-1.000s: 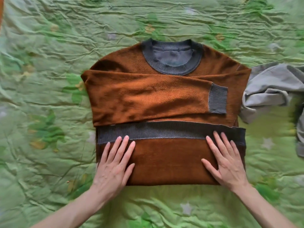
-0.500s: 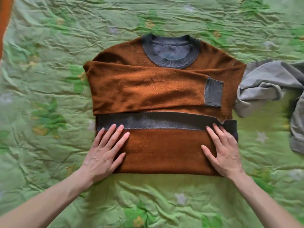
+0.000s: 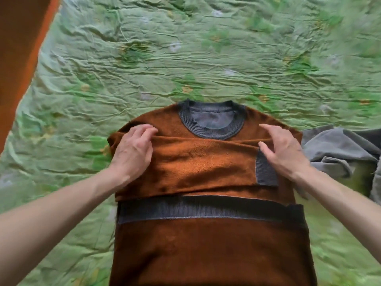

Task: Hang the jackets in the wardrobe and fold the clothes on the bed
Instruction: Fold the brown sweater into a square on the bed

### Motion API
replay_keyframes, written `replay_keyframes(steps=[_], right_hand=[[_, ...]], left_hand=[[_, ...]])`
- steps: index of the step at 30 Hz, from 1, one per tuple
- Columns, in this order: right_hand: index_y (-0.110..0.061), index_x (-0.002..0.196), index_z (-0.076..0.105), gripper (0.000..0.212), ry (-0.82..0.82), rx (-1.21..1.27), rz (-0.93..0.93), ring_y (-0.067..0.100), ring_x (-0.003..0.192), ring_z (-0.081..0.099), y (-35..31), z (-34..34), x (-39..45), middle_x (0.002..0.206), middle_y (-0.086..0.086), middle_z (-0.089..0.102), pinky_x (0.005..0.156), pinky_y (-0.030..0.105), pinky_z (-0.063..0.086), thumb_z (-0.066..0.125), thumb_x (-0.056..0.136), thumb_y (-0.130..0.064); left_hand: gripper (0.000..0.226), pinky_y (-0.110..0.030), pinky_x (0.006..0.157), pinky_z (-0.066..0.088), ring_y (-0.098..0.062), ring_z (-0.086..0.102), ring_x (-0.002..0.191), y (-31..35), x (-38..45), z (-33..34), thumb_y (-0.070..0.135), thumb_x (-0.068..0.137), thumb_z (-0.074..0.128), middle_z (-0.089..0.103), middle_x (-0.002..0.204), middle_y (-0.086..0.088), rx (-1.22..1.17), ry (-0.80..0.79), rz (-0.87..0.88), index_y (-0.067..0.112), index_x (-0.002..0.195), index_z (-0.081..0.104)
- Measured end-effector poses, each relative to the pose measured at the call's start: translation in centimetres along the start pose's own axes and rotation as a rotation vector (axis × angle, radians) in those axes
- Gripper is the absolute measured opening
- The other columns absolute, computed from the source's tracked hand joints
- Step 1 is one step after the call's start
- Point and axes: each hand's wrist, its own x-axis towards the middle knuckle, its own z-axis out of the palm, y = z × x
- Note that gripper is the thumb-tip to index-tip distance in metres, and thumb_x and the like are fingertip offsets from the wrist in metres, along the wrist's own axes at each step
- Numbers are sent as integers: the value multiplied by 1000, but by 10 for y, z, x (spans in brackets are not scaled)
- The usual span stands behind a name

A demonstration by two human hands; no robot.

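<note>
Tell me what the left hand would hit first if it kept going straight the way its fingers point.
The left hand points away and slightly right over the brown sweater. Going on, it would likely first meet the sweater's shoulder fabric, then the grey collar; depth is unclear.

A rust-brown knitted sweater with grey ribbed trim (image 3: 206,166) lies flat, front up, on the bed covered by a crumpled green floral bedspread (image 3: 185,54). Its round grey ribbed collar (image 3: 212,132) points away from the viewer. One sleeve is folded across the chest, its grey ribbed cuff (image 3: 265,172) ending near the sweater's right edge. The lower part is folded upward, so the grey ribbed hem band (image 3: 206,209) runs straight across just below the sleeve. A crumpled grey fabric garment (image 3: 338,153) lies just beside the sweater's right shoulder.
</note>
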Motion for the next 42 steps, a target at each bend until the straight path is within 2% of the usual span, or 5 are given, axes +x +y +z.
replay_keyframes(steps=[7, 19, 26, 33, 42], right_hand=[[-17, 163, 21, 84, -205, -275, 17, 31, 150, 37, 10, -2, 90, 159, 15, 43, 125, 48, 22, 63, 96, -46], [-11, 88, 48, 18, 86, -269, -550, 34, 68, 60, 38, -40, 25, 79, 11, 57, 56, 35, 40, 65, 92, -16], [-10, 103, 54, 31, -147, -544, -471, 36, 85, 54, 62, -2, -15, 96, 12, 54, 76, 49, 54, 57, 73, -10], [-8, 129, 60, 43, 161, -252, -204, 38, 120, 55, -1, 27, -11, 132, 16, 59, 104, 50, 45, 41, 106, -39], [-32, 165, 19, 76, 14, -205, -32, 22, 160, 11, -27, 83, -17, 173, 0, 17, 129, 48, 12, 24, 99, -71]], left_hand=[[80, -49, 115, 39, -39, 47, 136, -32, 83, 8, 15, 85, 74, 52, 146, -20, 19, -305, -233, 14, 156, 38], [28, -44, 66, 54, -37, 65, 84, -32, 27, -35, 0, 67, 64, 61, 90, -9, 120, -168, 342, 11, 91, 57], [34, -48, 78, 46, -37, 57, 93, -37, -8, -19, 18, 73, 43, 55, 101, -11, 332, -260, 386, 12, 101, 61], [56, -55, 118, 32, -40, 46, 137, 7, -10, 17, 48, 100, 40, 52, 143, -19, 127, -62, -19, 6, 136, 51], [98, -63, 125, -8, -39, 0, 160, 8, -22, 49, 91, 86, 21, 13, 174, -11, 343, -210, -138, 35, 166, 9]])
